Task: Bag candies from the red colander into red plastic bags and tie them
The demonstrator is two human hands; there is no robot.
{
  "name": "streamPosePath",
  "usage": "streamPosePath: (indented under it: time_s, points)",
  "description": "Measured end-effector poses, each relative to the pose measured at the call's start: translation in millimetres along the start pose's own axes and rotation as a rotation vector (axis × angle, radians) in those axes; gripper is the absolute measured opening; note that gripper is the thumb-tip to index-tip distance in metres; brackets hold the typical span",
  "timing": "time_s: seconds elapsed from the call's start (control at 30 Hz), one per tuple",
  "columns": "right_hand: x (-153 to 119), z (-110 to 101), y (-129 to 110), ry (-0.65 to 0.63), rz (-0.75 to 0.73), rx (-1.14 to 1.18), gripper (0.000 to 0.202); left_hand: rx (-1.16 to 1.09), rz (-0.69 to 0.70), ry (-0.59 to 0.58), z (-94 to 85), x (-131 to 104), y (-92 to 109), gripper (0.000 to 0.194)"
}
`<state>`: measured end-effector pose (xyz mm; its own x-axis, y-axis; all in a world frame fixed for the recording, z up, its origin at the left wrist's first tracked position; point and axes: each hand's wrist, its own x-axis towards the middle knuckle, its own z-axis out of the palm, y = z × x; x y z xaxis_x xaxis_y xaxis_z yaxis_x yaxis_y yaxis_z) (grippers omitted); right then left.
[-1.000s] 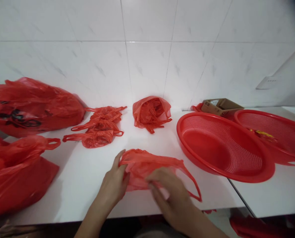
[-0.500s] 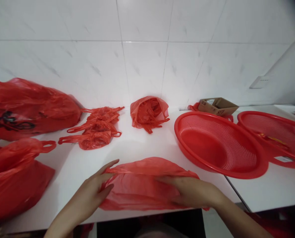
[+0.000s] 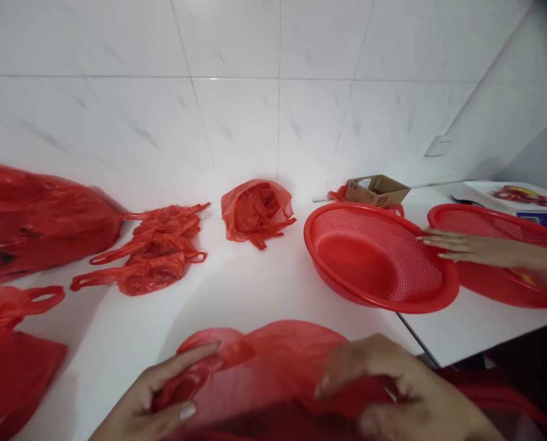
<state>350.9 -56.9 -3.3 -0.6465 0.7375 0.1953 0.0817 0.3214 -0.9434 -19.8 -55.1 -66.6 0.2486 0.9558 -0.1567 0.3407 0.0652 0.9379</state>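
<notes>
A thin red plastic bag [image 3: 273, 373] spreads between my two hands at the near edge of the table, its lower part dark and hanging toward me. My left hand [image 3: 163, 392] is closed around gathered film at the bag's left side, thumb and fingers on either side of it. On the right side, my right hand [image 3: 402, 392] is curled on the bag, red film showing between thumb and fingers; its fingertips are somewhat blurred. Beyond the bag lies an opened bag bundle [image 3: 257, 211] stuffed with crumpled red bags.
Small knotted red bags [image 3: 154, 269] lie in a row at left, beside large filled red bags [image 3: 38, 226]. A red colander [image 3: 360, 269] stands right of centre, a small cardboard box [image 3: 377, 191] behind it. Another person's hand [image 3: 466, 248] reaches over a second colander [image 3: 494, 275].
Both my hands have come closer to me with the bag, and my left hand has closed on its edge. Another person's hand has appeared at right. The view has turned right.
</notes>
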Motion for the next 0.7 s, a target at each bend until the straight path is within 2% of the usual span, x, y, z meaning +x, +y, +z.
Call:
streamPosePath:
  time_s: [0.07,0.1,0.17,0.27,0.37,0.47,0.6,0.67,0.7]
  points:
    - [12.4,13.5,-7.7,-0.101,-0.123,-0.045,0.03,-0.06,0.018,-0.148,9.5,6.6,14.2,0.059]
    - [18.6,18.8,-9.8,-0.145,-0.135,-0.118,0.032,-0.094,0.03,-0.206,14.1,8.9,20.7,0.06]
    - [28.4,24.7,-7.6,-0.181,-0.046,-0.341,0.038,-0.206,0.034,-0.25,21.4,10.2,30.0,0.064]
    - [31.7,21.9,10.1,-0.159,0.196,-0.626,0.053,-0.439,0.001,-0.181,25.1,5.4,31.9,0.07]
    - [21.0,11.0,28.5,-0.118,0.294,-0.631,0.05,-0.516,-0.047,-0.021,22.0,0.4,24.8,0.071]
    - [5.3,0.7,33.6,-0.011,0.246,-0.488,0.04,-0.515,-0.094,0.099,19.5,0.1,17.1,0.071]
    - [5.6,-2.4,19.3,0.187,0.086,-0.424,0.025,-0.57,-0.115,0.134,22.5,5.6,12.2,0.07]
    - [17.9,4.2,5.0,0.172,-0.056,-0.432,0.024,-0.601,-0.114,0.114,25.6,10.1,12.0,0.07]
    - [24.6,10.5,-2.7,0.116,-0.142,-0.45,0.024,-0.614,-0.111,0.096,27.1,12.6,12.3,0.07]
